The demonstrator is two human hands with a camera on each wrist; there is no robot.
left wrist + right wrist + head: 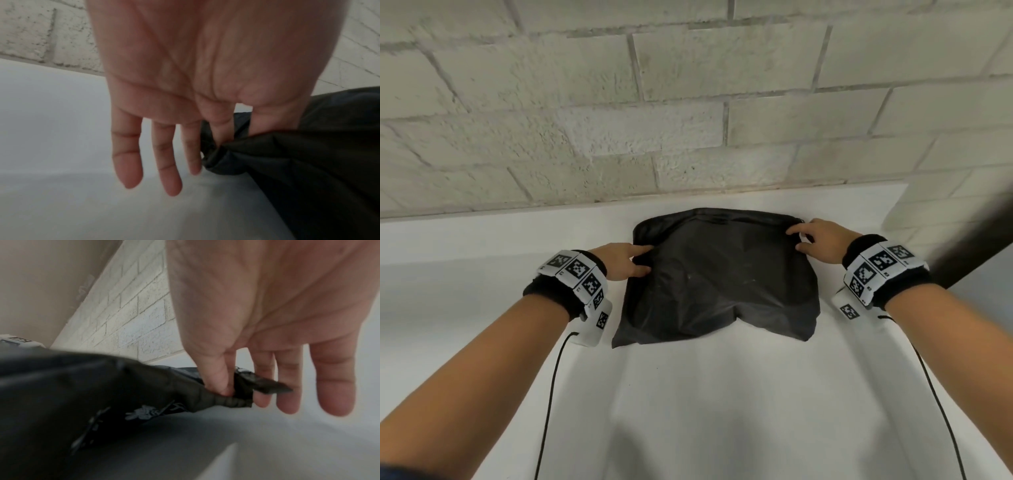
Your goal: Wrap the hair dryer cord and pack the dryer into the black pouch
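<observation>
The black pouch [722,277] lies bulging on the white table [722,411], close to the wall. No hair dryer or cord shows in any view. My left hand [635,262] pinches the pouch's left edge between thumb and index finger; in the left wrist view the left hand [224,141] has its other fingers hanging straight beside the pouch [308,162]. My right hand [801,238] pinches the far right corner. In the right wrist view the right hand [230,391] holds gathered fabric of the pouch [82,386], which carries a grey print.
A white brick wall [688,102] rises right behind the table's far edge. A dark slanted panel [969,233] stands at the right past my right wrist. Thin black cables [551,394] trail from both wrist bands over the table toward me.
</observation>
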